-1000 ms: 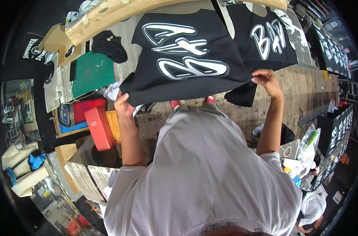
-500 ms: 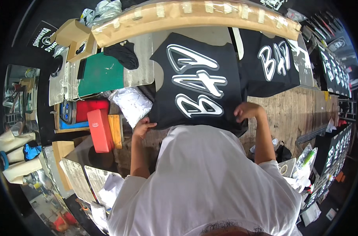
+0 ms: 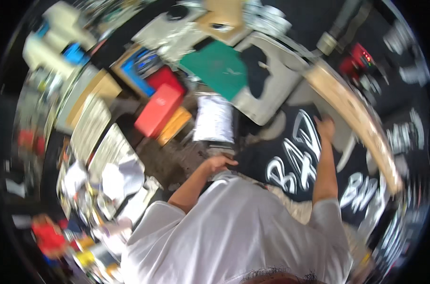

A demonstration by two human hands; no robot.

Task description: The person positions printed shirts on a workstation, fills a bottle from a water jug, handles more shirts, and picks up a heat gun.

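Black T-shirt (image 3: 295,156) with bold white lettering lies spread on the counter (image 3: 267,102) under a long wooden beam (image 3: 356,118) — soft, light cloth, likely to sag and crease, best taken at its edges. Left hand (image 3: 219,163) rests at its near-left edge, right hand (image 3: 324,127) at its far edge; motion blur hides whether either grip is closed on the cloth. Beside it: a green mat (image 3: 219,66), a red box (image 3: 158,109) and a white packet (image 3: 214,118).

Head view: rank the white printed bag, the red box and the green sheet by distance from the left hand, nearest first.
From the left hand:
1. White printed bag, just above it.
2. Red box, up and to the left.
3. Green sheet, farthest, toward the top.
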